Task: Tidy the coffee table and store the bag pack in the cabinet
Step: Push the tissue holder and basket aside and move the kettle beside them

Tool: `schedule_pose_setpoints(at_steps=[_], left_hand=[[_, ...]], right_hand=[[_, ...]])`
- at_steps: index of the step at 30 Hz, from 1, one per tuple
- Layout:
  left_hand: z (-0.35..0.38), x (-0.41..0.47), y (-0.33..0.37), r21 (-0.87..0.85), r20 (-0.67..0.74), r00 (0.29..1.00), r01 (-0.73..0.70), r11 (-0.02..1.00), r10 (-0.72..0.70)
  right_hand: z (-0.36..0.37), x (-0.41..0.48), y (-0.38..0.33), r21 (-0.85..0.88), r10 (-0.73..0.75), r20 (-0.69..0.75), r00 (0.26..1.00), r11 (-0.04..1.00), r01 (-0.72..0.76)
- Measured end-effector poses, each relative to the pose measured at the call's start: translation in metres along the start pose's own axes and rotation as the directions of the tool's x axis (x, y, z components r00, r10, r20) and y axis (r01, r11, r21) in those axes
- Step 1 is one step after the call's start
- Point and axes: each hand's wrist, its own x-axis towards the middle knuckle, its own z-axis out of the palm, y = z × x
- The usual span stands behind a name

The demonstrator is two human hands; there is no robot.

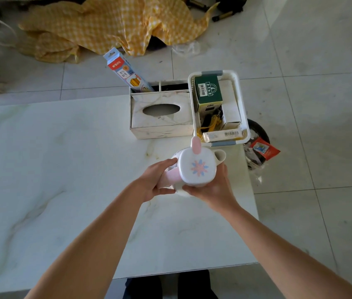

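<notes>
Hands met on a white lidded jug (194, 169) with a pink handle and a flower on its lid, held just above the marble desk (62, 169) near its right edge. The left hand (155, 182) was wrapped around the pink handle, and the right hand (211, 188) cupped the jug's body from below and beside. Just beyond stood a marble-patterned tissue box (162, 117) with a pencil pack (125, 71) leaning out of its rear slot, and touching it on the right a white basket (237, 100) full of small boxes. No bag pack was in view.

Judging from this, the step was setting the jug in order beside those holders. Doing it well called for keeping the jug level so the lid stayed seated, lowering it onto bare desk clear of the edge, and releasing the supporting right hand only once the base sat flat.
</notes>
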Motion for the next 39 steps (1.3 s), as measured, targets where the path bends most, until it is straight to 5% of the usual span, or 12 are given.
schedule_pose_setpoints(at_steps=[13, 20, 28, 32, 36, 39], left_hand=[[0.001, 0.006, -0.005, -0.097, -0.019, 0.999, -0.029, 0.995, 0.027], [-0.010, -0.004, -0.019, -0.157, -0.067, 0.992, -0.115, 0.981, 0.105], [-0.043, -0.029, -0.052, -0.117, -0.249, 0.959, -0.171, 0.978, 0.137], [-0.086, -0.052, -0.077, -0.042, -0.278, 0.945, -0.191, 0.981, 0.172], [-0.151, -0.077, -0.103, -0.043, -0.324, 0.924, -0.229, 0.972, 0.203], [-0.212, -0.102, -0.129, -0.112, -0.357, 0.914, -0.249, 0.962, 0.195]], right_hand=[[-0.006, 0.003, 0.006, -0.063, 0.124, 0.031, 0.992, 0.990, -0.122], [0.005, -0.006, 0.005, -0.007, 0.232, -0.085, 0.969, 0.972, -0.233], [0.053, -0.042, -0.011, 0.410, 0.605, -0.185, 0.774, 0.764, -0.499], [0.106, -0.065, -0.031, 0.255, 0.694, -0.041, 0.719, 0.703, -0.664], [0.178, -0.103, -0.054, 0.056, 0.568, 0.321, 0.758, 0.788, -0.614], [0.245, -0.131, -0.074, -0.053, 0.541, 0.395, 0.742, 0.820, -0.570]])
